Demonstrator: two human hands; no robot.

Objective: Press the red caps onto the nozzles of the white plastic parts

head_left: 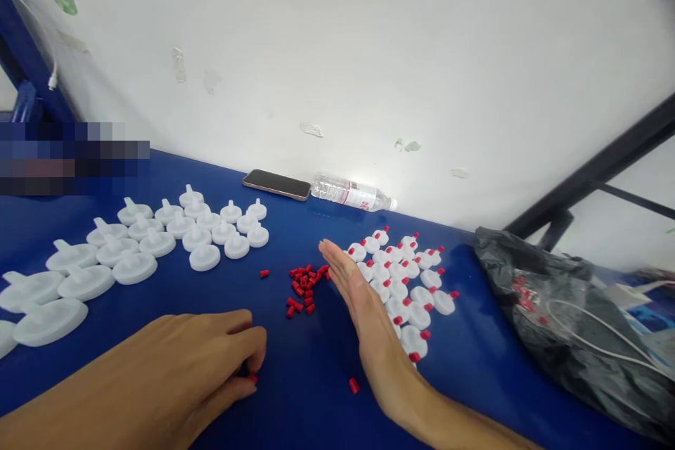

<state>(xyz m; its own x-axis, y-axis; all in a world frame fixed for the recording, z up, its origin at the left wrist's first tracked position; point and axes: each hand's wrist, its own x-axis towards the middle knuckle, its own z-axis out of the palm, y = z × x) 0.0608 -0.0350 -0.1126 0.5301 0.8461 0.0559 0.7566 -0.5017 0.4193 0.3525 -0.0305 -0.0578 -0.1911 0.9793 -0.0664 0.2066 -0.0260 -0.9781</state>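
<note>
Has bare white discs (133,268) at left on the blue surface (300,235), stems up. Pinches a red cap (253,379), mostly hidden, between thumb and index finger of the left hand (211,348). Shows a phone (277,184) farther back, then loose red caps (299,291) and a lying bottle (351,193). Holds the right hand (368,309) flat, fingers straight and pressed together, just beside capped discs (414,342). Ends with a black plastic bag (500,260).
</note>
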